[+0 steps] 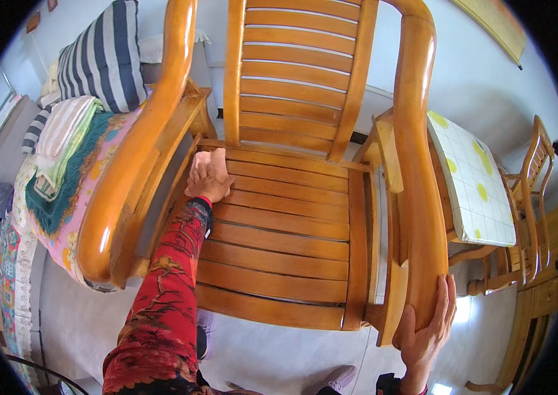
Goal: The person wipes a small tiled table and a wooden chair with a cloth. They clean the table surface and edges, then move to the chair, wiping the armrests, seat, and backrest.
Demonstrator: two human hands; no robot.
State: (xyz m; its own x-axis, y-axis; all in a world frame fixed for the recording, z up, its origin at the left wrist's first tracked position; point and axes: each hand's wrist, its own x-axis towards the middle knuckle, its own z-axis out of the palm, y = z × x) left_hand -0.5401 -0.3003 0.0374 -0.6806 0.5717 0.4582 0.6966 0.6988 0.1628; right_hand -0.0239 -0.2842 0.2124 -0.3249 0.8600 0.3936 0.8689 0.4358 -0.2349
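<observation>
A slatted wooden armchair [279, 217] with a glossy orange-brown finish stands right in front of me. My left hand [208, 182], in a red patterned sleeve, presses a folded pink cloth [218, 159] onto the rear left corner of the seat. Part of the cloth is hidden under the palm and fingers. At the lower right, my right hand [429, 326] wraps around the front end of the chair's right armrest [424, 237], thumb on the inner side. The left armrest [126, 187] curves past my left forearm, and the slatted backrest [296, 74] rises behind the seat.
To the left, a sofa with a pink patterned cover [69, 247] bears a striped cushion [104, 59] and folded towels [64, 133]. A small table with a white and yellow cover [476, 182] stands close on the right. Another wooden chair [530, 197] is beyond it.
</observation>
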